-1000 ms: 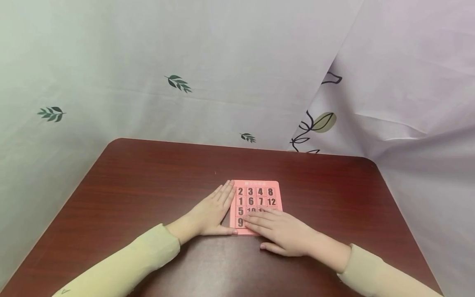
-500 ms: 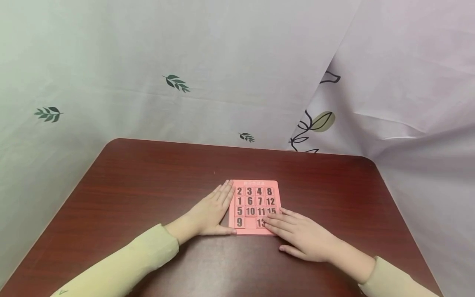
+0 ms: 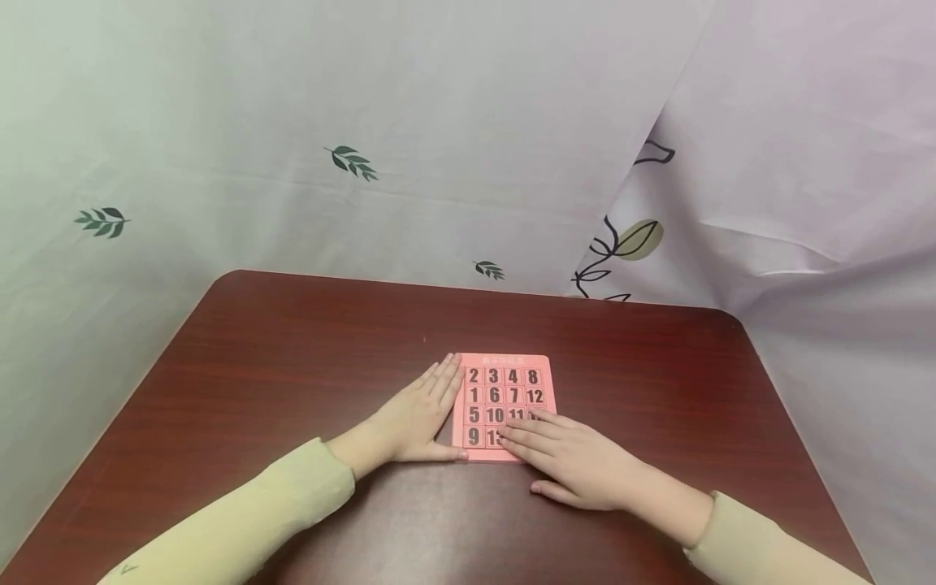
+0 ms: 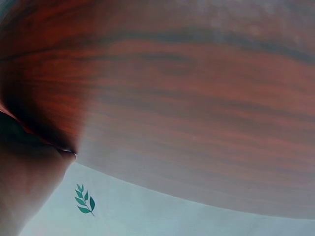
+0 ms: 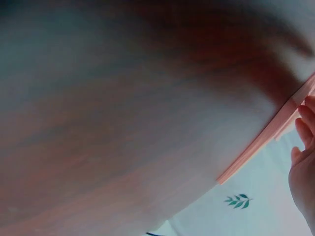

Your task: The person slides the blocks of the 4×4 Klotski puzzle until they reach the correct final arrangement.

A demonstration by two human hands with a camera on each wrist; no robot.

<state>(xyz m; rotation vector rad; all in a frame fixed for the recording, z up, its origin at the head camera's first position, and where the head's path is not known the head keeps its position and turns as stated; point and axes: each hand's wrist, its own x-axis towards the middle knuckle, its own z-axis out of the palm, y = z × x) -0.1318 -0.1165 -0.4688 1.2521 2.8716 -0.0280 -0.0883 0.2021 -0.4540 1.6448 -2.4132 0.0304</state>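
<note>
A pink sliding number puzzle (image 3: 504, 360) lies flat on the table, its square tiles printed with black numbers. My left hand (image 3: 417, 418) rests along its left edge, fingers straight and thumb at the lower left corner. From the lower right, my right hand (image 3: 574, 457) reaches over the puzzle with fingers extended, fingertips at the 13 tile (image 3: 492, 437) in the bottom row. That hand hides the lower right tiles. In the right wrist view the puzzle's thin edge (image 5: 266, 137) runs beside the fingers. The left wrist view catches only part of the left hand (image 4: 29, 184).
The dark red wooden table (image 3: 307, 341) has rounded far corners. Behind it hangs a pale curtain (image 3: 439, 122) with leaf prints, and another fabric sheet (image 3: 819, 179) drapes at the right.
My right hand first drew back to the right, baring a gap in the bottom row, then came left again. The 13 tile has slid left into that gap. The left hand stays put.
</note>
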